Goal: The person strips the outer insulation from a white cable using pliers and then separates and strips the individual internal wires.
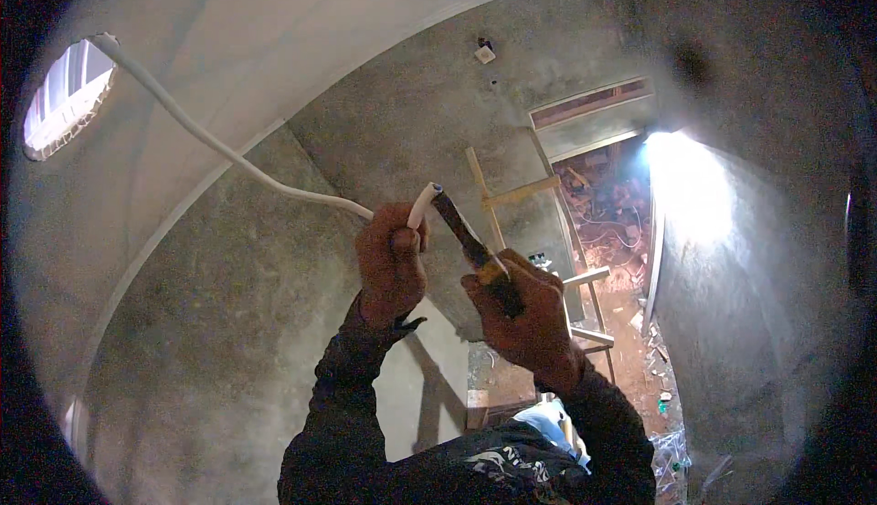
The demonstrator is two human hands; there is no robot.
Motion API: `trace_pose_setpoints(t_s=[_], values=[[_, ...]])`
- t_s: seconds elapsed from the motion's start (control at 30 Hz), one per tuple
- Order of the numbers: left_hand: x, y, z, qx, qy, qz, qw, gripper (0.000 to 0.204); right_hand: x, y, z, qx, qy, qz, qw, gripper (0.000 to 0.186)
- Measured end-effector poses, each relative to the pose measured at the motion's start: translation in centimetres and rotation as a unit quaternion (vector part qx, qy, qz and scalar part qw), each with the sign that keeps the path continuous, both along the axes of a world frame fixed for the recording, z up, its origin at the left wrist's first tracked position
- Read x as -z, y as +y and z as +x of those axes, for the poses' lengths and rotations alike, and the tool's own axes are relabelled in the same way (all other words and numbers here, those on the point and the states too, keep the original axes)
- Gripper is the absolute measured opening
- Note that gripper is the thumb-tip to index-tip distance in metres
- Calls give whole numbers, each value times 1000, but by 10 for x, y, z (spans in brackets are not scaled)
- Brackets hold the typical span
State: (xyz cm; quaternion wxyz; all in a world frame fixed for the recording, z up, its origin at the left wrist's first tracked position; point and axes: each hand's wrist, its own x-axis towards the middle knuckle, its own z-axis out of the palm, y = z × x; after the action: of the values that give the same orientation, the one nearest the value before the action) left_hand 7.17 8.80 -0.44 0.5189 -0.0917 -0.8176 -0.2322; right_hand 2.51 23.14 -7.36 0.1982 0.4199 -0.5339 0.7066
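A thick white cable (301, 194) hangs from an oval hole (68, 94) in the pale ceiling at the upper left and runs down to my left hand (391, 263). That hand is closed around the cable, with a short bent end standing out above the fingers. In the fist of my right hand (525, 318) is a knife-like tool (459, 224) with a long dark blade and a yellow and black handle. Its tip meets the cable's cut end, where a bit of blue shows. Whether the blade actually touches the cable I cannot tell.
Grey plastered walls (228, 295) surround me. A wooden frame or ladder (521, 192) stands beyond my right hand, near a doorway with rubble (603, 204) behind it. Bright light glares at the right. Debris (658, 359) lies on the floor, and a small white fitting (484, 52) is on the far wall.
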Motion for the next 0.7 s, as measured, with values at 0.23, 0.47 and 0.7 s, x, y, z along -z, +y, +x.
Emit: trace_pose_setpoints(t_s=[0.23, 0.47, 0.7], values=[[-4, -13, 0, 29, -15, -61, 998, 50, -3, 13, -19, 95, 33, 49, 994, 22], [-22, -17, 13, -14, -73, -112, 991, 37, -9, 26, -46, 182, 116, 65, 974, 32], [-21, -16, 13, -71, -93, -191, 975, 26, -13, 37, -70, 138, 85, 202, 966, 27]])
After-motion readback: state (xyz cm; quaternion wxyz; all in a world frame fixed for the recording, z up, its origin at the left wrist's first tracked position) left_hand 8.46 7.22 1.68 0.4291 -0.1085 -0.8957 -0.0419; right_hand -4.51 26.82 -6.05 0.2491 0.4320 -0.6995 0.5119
